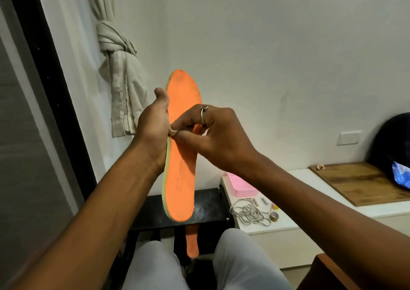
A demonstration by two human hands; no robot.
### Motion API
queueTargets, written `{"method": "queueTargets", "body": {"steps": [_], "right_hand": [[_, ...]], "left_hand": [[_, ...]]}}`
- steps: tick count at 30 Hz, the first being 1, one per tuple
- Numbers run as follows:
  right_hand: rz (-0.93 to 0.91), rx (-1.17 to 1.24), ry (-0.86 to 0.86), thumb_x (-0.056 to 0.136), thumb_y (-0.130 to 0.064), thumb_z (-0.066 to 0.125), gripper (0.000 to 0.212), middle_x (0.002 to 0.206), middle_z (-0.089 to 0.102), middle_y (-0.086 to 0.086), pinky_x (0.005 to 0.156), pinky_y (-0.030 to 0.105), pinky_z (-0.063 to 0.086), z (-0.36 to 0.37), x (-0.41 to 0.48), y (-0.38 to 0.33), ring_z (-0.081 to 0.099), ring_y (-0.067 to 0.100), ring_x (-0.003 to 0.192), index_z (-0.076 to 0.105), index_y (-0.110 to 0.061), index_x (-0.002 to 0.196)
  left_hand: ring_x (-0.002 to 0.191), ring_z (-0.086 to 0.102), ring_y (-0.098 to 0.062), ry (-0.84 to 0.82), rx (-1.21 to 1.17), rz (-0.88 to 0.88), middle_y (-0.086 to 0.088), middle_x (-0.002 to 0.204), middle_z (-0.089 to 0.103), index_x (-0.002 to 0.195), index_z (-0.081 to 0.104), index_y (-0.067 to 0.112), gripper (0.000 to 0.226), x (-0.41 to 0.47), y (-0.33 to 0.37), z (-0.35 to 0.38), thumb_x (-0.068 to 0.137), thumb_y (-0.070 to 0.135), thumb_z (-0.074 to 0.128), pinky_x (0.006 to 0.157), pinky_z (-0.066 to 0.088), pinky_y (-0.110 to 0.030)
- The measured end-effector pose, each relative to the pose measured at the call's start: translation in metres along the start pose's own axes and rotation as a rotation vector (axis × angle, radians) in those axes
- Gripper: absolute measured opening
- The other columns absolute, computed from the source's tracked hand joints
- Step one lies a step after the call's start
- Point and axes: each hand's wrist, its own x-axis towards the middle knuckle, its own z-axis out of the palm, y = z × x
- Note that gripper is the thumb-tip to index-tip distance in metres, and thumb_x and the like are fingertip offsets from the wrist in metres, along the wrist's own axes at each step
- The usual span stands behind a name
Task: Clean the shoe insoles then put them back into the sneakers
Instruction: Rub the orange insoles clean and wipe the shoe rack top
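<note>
An orange insole (180, 174) with a pale yellow-green edge stands upright in front of me, toe end up. My left hand (155, 121) holds it from behind at the left edge, near the middle. My right hand (208, 129), with a ring on one finger, pinches a small pale wad (172, 132) against the orange face. A second orange insole (192, 241) hangs low between my knees, partly hidden by the first. No sneakers show clearly.
A black table (206, 203) stands beyond my knees. A white bench (277, 221) on the right carries a pink box (241, 185), loose shoelaces (250, 212), a tape roll (274, 217) and a wooden board (366, 181). A knotted curtain (119, 67) hangs at left.
</note>
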Motion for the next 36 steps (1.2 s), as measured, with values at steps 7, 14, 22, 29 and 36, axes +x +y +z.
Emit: {"method": "queueTargets", "body": {"steps": [7,14,22,29,36], "right_hand": [[0.125,-0.087,0.117,0.084,-0.005,0.076,0.013,0.084,0.071,-0.008,0.068,0.01,0.048,0.002,0.019,0.01,0.064,0.002,0.077,0.081,-0.013,0.093],[0.334,0.05,0.144,0.09,-0.008,0.071,0.012,0.085,0.063,-0.013,0.037,0.037,0.055,-0.005,0.021,-0.001,0.067,0.006,0.078,0.078,-0.017,0.094],[0.13,0.078,-0.012,0.084,-0.004,0.079,0.014,0.086,0.071,-0.015,0.07,0.007,0.045,0.001,-0.006,-0.013,0.065,-0.005,0.079,0.08,-0.011,0.096],[0.034,-0.407,0.107,0.082,-0.009,0.066,0.016,0.089,0.075,0.001,0.075,0.036,0.056,-0.014,0.032,0.018,0.068,0.015,0.079,0.08,-0.011,0.09],[0.096,-0.521,-0.13,0.088,-0.01,0.066,0.018,0.096,0.075,0.002,0.08,0.031,0.053,-0.025,0.022,0.008,0.067,0.018,0.088,0.081,-0.014,0.097]], "left_hand": [[0.053,0.056,0.016,-0.029,-0.106,-0.007,0.03,0.047,0.056,0.071,0.051,0.032,0.05,0.009,-0.001,-0.001,0.11,0.008,0.033,0.059,0.039,0.0],[0.04,0.056,0.003,-0.183,0.104,0.021,0.011,0.042,0.055,0.075,0.055,0.013,0.049,-0.004,-0.005,0.01,0.112,0.024,0.026,0.043,0.044,-0.011],[0.099,0.055,-0.024,-0.041,-0.008,-0.066,-0.01,0.102,0.058,0.098,0.056,0.013,0.041,0.004,-0.004,-0.009,0.092,0.054,0.055,0.106,0.045,-0.038],[0.055,0.07,-0.006,-0.099,0.014,-0.07,0.006,0.071,0.075,0.121,0.063,0.003,0.049,-0.007,-0.007,0.004,0.109,0.041,0.035,0.048,0.052,-0.017],[0.032,0.052,0.0,0.135,0.19,-0.04,0.006,0.058,0.06,0.128,0.062,0.001,0.039,-0.008,-0.011,0.009,0.109,0.03,0.045,0.034,0.039,-0.013]]}}
